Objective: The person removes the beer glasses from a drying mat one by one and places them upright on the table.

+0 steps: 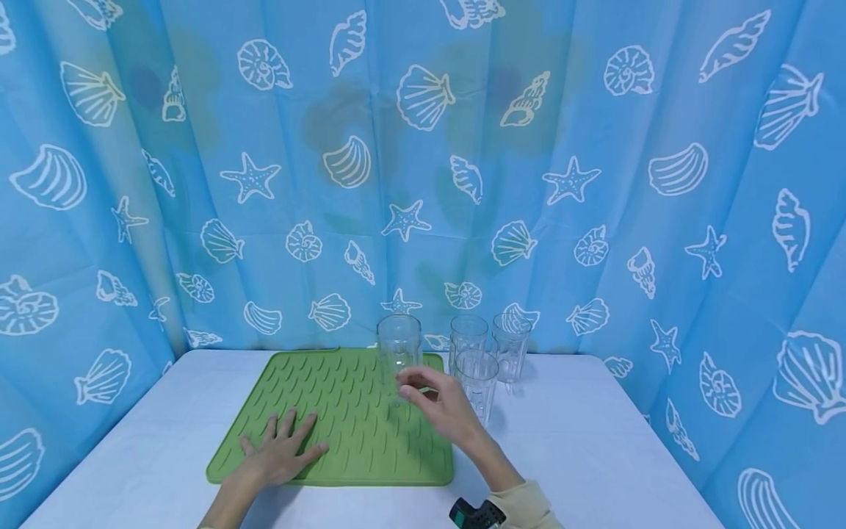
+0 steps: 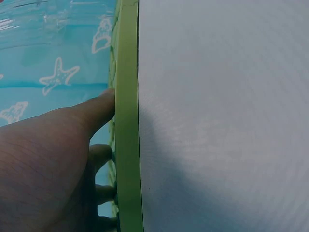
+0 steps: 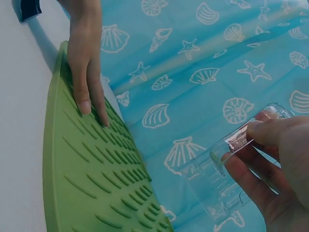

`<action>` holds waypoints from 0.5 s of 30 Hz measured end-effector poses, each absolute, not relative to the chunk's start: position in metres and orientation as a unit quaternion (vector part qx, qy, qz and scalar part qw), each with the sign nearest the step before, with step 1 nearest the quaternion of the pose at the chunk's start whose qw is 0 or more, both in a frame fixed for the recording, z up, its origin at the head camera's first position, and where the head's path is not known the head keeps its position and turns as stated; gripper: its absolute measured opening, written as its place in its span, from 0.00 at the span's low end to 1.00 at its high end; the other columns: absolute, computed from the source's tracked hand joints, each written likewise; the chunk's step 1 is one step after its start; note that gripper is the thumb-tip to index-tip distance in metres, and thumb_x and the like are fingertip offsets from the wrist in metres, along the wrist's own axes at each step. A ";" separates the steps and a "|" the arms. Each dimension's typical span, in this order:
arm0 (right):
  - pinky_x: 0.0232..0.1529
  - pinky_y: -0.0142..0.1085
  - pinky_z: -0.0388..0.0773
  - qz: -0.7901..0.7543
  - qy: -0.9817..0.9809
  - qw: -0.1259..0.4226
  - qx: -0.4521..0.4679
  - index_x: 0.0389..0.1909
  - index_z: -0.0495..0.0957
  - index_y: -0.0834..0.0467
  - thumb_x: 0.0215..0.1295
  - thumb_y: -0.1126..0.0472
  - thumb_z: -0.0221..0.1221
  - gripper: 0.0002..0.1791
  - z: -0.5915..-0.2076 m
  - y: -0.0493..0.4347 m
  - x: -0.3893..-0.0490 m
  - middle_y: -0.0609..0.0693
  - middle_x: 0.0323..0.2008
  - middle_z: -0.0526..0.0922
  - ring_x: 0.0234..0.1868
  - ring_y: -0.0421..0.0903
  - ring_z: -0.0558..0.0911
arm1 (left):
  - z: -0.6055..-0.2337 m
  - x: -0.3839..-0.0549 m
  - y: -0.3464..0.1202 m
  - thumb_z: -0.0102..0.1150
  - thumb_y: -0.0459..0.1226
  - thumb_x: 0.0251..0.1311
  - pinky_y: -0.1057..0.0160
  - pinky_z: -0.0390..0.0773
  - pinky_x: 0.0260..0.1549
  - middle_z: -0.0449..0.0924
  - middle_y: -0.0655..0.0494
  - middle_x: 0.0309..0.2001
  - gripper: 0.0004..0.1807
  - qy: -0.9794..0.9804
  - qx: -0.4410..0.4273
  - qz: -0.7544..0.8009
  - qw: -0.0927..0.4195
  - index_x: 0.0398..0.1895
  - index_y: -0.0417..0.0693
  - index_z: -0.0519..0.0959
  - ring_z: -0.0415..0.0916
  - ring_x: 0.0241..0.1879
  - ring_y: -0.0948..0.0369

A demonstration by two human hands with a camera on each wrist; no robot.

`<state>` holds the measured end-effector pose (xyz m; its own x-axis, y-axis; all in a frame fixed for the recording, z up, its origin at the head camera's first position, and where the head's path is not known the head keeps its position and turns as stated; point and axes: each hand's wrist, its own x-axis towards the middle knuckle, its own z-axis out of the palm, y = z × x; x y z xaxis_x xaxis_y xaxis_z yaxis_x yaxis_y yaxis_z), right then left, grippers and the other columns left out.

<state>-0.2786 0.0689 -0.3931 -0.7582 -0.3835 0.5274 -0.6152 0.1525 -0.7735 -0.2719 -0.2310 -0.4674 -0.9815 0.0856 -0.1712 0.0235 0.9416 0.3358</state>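
My right hand (image 1: 441, 404) pinches a clear drinking glass (image 1: 399, 334) low on its side, between thumb and fingertips. The glass stands upright in the head view and overlaps the right part of a green ridged drying mat (image 1: 357, 441). Seen from the right wrist, the glass (image 3: 212, 186) has its near end between the thumb (image 3: 263, 133) and fingers. My left hand (image 1: 280, 452) rests with spread fingers on the front left of the mat. In the left wrist view, the fingertips of this hand (image 2: 43, 154) touch the mat's ridged face, behind its raised edge (image 2: 128, 121).
Just right of the mat, three more clear glasses stand close together: a front one (image 1: 477, 378), a back left one (image 1: 468, 330) and a back right one (image 1: 512, 345). A white tabletop (image 1: 581, 455) lies under everything. Behind hangs a blue seashell curtain (image 1: 423, 184).
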 end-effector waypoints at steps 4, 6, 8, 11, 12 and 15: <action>0.44 0.35 0.86 0.565 -0.747 0.109 0.334 0.48 0.78 0.70 0.68 0.69 0.58 0.11 -0.391 0.072 -0.275 0.67 0.46 0.84 0.46 0.61 0.85 | -0.468 -0.271 -0.231 0.43 0.67 0.65 0.13 0.32 0.54 0.42 0.31 0.76 0.44 0.981 0.028 0.168 0.091 0.77 0.52 0.55 0.34 0.73 0.26; 0.44 0.34 0.85 0.565 -0.746 0.112 0.335 0.48 0.78 0.70 0.68 0.70 0.58 0.11 -0.391 0.073 -0.275 0.66 0.46 0.84 0.46 0.61 0.85 | -0.468 -0.271 -0.231 0.43 0.67 0.65 0.13 0.32 0.54 0.42 0.31 0.76 0.44 0.981 0.028 0.167 0.091 0.77 0.52 0.55 0.34 0.73 0.26; 0.43 0.34 0.86 0.565 -0.745 0.117 0.336 0.48 0.78 0.69 0.68 0.70 0.57 0.10 -0.391 0.075 -0.275 0.66 0.46 0.84 0.46 0.60 0.85 | -0.468 -0.271 -0.231 0.43 0.67 0.65 0.13 0.32 0.54 0.42 0.30 0.76 0.44 0.982 0.028 0.166 0.090 0.77 0.52 0.56 0.34 0.73 0.26; 0.42 0.37 0.86 0.563 -0.743 0.124 0.339 0.47 0.78 0.70 0.68 0.70 0.57 0.10 -0.390 0.077 -0.275 0.66 0.45 0.84 0.46 0.61 0.85 | -0.467 -0.271 -0.230 0.43 0.67 0.65 0.13 0.32 0.54 0.42 0.31 0.76 0.44 0.982 0.027 0.165 0.090 0.77 0.52 0.55 0.34 0.73 0.26; 0.42 0.38 0.86 0.563 -0.743 0.126 0.341 0.47 0.78 0.70 0.68 0.70 0.58 0.10 -0.389 0.078 -0.275 0.66 0.45 0.84 0.45 0.61 0.85 | -0.467 -0.271 -0.230 0.43 0.67 0.65 0.13 0.32 0.54 0.42 0.31 0.76 0.45 0.982 0.026 0.165 0.090 0.77 0.52 0.55 0.34 0.73 0.26; 0.42 0.38 0.86 0.561 -0.743 0.131 0.340 0.48 0.79 0.69 0.68 0.70 0.58 0.10 -0.388 0.080 -0.275 0.65 0.44 0.84 0.45 0.61 0.85 | -0.466 -0.271 -0.230 0.43 0.67 0.65 0.13 0.32 0.54 0.42 0.31 0.77 0.45 0.982 0.025 0.165 0.093 0.77 0.52 0.55 0.33 0.73 0.26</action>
<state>-0.2746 0.0798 -0.3882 -0.7349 -0.3582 0.5759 -0.6520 0.1395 -0.7453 -0.2712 -0.2297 -0.4663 -0.9815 0.0803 -0.1736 0.0191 0.9442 0.3287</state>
